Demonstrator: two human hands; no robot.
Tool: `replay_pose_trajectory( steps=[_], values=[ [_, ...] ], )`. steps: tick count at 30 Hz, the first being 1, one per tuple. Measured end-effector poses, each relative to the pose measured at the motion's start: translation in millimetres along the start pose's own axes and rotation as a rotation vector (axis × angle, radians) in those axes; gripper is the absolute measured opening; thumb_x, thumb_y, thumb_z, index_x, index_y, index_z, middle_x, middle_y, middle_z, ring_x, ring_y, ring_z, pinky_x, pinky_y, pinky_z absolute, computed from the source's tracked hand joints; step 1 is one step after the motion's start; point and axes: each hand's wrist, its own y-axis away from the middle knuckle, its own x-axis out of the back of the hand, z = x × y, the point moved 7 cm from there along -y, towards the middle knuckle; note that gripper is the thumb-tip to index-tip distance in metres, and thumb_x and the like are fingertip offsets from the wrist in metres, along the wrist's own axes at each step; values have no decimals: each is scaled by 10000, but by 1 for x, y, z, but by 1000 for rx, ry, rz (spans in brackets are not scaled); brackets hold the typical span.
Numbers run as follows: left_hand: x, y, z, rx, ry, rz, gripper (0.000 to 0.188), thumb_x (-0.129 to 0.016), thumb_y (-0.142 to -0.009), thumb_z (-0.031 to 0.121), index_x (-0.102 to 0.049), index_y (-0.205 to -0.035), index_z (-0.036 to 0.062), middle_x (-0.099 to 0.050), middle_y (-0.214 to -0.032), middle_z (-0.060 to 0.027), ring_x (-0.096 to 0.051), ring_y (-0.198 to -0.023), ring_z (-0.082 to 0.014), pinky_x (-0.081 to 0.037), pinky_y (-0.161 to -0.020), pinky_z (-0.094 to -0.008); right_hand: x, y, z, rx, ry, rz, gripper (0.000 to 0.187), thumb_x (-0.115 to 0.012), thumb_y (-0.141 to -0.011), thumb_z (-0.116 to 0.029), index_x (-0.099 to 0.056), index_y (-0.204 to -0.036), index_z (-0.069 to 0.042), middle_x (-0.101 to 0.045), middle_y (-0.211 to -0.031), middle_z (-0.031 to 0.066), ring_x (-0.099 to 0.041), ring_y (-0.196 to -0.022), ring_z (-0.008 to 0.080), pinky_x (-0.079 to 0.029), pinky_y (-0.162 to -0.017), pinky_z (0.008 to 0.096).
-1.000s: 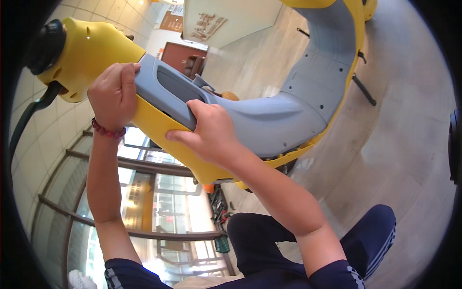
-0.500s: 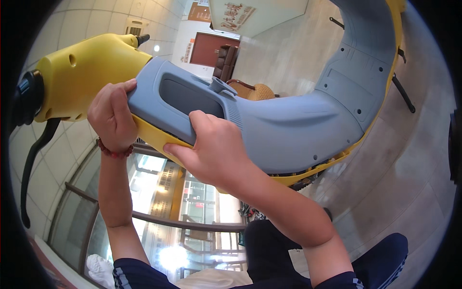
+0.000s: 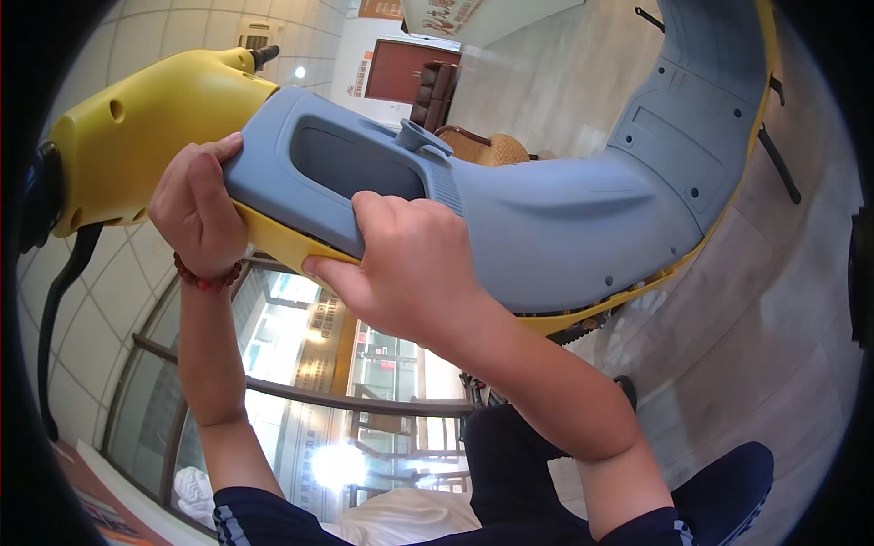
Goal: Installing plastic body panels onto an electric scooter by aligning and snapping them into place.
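Note:
Across the view stretches a scooter with a yellow outer body [image 3: 164,136] and a blue-grey inner panel [image 3: 546,232]. An oblong dark pocket [image 3: 350,164] is sunk into the panel, with a small hook [image 3: 419,136] beside it. My left hand [image 3: 198,207] is closed round the panel's corner near the handlebar, thumb at the top edge. My right hand [image 3: 405,264] grips the panel's side wall, its curled fingers over the pocket's rim and its thumb on the yellow edge. Between the blue-grey panel and the yellow shell runs a narrow dark seam; the fingers' undersides are hidden.
A black brake lever [image 3: 68,300] hangs from the handlebar at the left. My bent knee [image 3: 514,464] is below the scooter. Behind stand a wicker chair [image 3: 501,150] and a brown sofa [image 3: 434,91]. Glass doors [image 3: 382,373] with dark frames lie beyond my arms.
Both hands keep their grip. The panel's handlebar end and my left hand sit slightly further left and higher in the picture, while the footboard end has shifted a little right.

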Motion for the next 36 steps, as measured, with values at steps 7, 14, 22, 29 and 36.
replay_pose_trajectory(
  steps=[7, 14, 22, 29, 36],
  values=[
    [5, 1, 9, -71, -81, -71, 214, -460, -871, 86, -621, -781, -24, -608, -763, -123, -590, -659, -225, -465, -632, -296, -3, 3, 0, -31, 1, -7, 439, -703, -695, -405, -529, -786, -12, -567, -670, 159, -572, -634, 335, -450, -576, 408],
    [-35, 3, 61, -580, -294, -501, 339, -478, -871, 381, -616, -844, 73, -608, -846, -53, -584, -921, -216, -428, -910, -430, -2, 11, -2, 7, 143, 44, 444, -686, -718, -405, -528, -811, 0, -576, -703, 135, -592, -658, 294, -468, -586, 371],
    [-40, 7, 57, -583, -217, -503, 304, -503, -870, 289, -644, -827, 23, -648, -831, -113, -633, -806, -254, -467, -874, -399, -5, 14, -4, 150, 205, 182, 401, -683, -730, -389, -524, -807, -29, -558, -653, 111, -563, -598, 282, -439, -538, 365],
    [-41, 5, 61, -679, -231, -422, 278, -571, -837, 298, -641, -759, 40, -657, -757, -92, -647, -732, -233, -505, -785, -361, -1, 15, -5, 244, 243, 281, 443, -671, -718, -443, -566, -716, -12, -550, -575, 84, -565, -501, 225, -447, -502, 307],
    [-48, 22, 65, -718, -262, -570, 447, -412, -910, 403, -636, -932, 17, -641, -919, -127, -619, -874, -281, -464, -865, -405, -1, 31, -5, 149, 281, 239, 484, -711, -670, -416, -538, -896, -26, -581, -816, 129, -568, -786, 278, -441, -703, 357]
  ],
)
